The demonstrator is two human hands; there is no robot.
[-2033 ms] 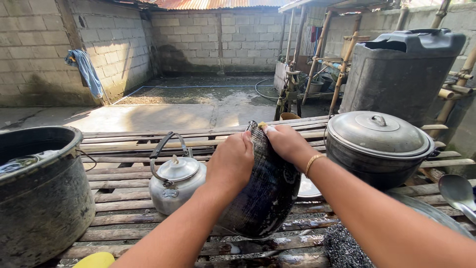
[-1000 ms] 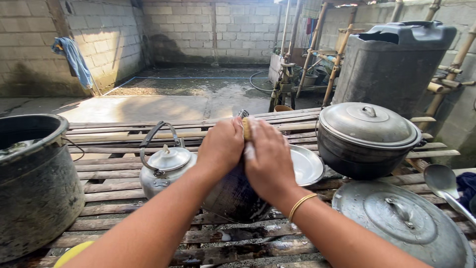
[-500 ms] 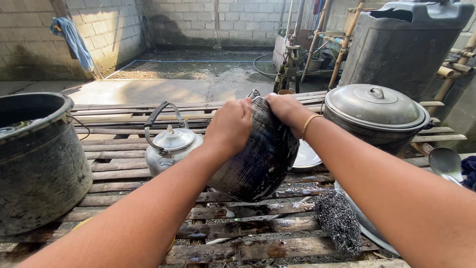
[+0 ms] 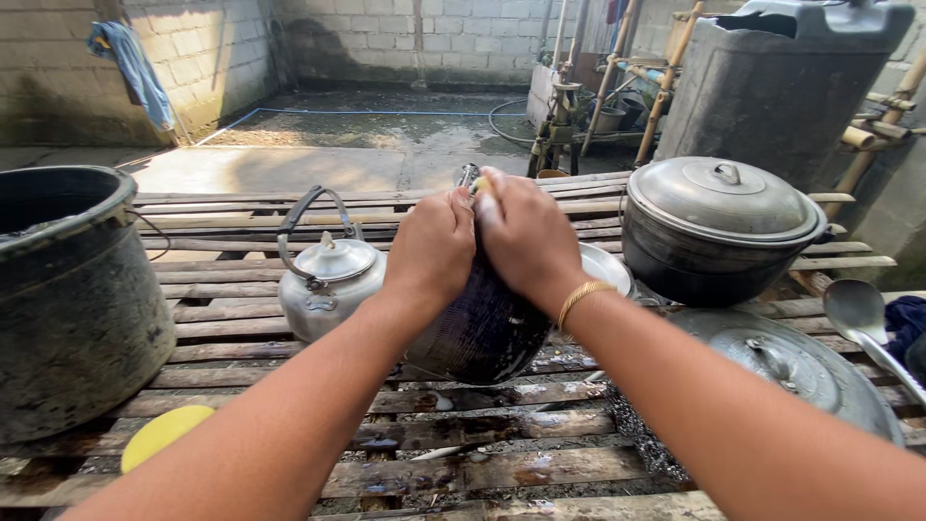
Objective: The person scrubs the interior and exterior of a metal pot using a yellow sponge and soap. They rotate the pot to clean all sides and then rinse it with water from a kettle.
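Here, the left hand (image 4: 434,248) grips the soot-blackened round metal pot (image 4: 482,328), tipped on the slatted bamboo bench (image 4: 231,333), while the right hand (image 4: 521,236) presses a sponge against its rim.

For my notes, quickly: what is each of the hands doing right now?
Left hand: closed, gripping the blackened pot.
Right hand: closed on the pot's upper edge, pressing a sponge.

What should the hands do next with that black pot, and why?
Probably draw the right hand and its sponge down the sooty side of the black pot. The left hand grips the pot tilted on its edge over the slatted table, both hands sit near the top rim, and the lower side looks dark and wet.
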